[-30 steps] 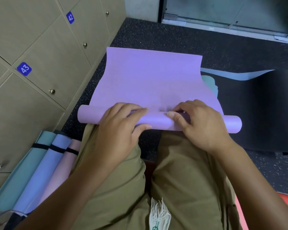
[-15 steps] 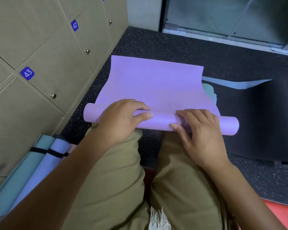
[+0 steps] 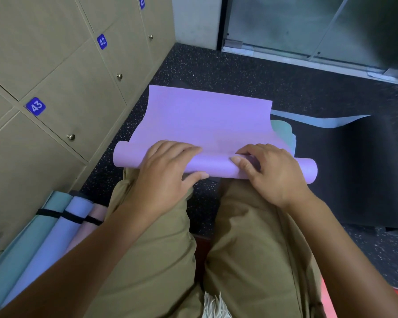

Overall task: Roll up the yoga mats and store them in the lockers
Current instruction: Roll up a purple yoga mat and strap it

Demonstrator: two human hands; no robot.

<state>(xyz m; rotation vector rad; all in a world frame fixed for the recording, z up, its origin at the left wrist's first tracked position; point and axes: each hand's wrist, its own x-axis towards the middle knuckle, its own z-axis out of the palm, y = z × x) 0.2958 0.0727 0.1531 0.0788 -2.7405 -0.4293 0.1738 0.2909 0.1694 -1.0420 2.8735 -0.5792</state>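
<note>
A purple yoga mat lies on the dark floor in front of my knees, its near end wound into a tube and the far part still flat. My left hand curls over the left half of the tube, thumb underneath. My right hand presses the right half, fingers tucked into the fold. Beige lockers numbered 41 to 43 line the left wall, doors closed.
Three rolled mats, teal, blue and pink, lie strapped beside my left leg against the lockers. A black mat is spread to the right, with a teal mat partly under the purple one. Glass doors stand ahead.
Both hands have pushed the tube forward a little, so the flat part is shorter. My right fingers shifted from lying over the tube to tucking into the fold.
</note>
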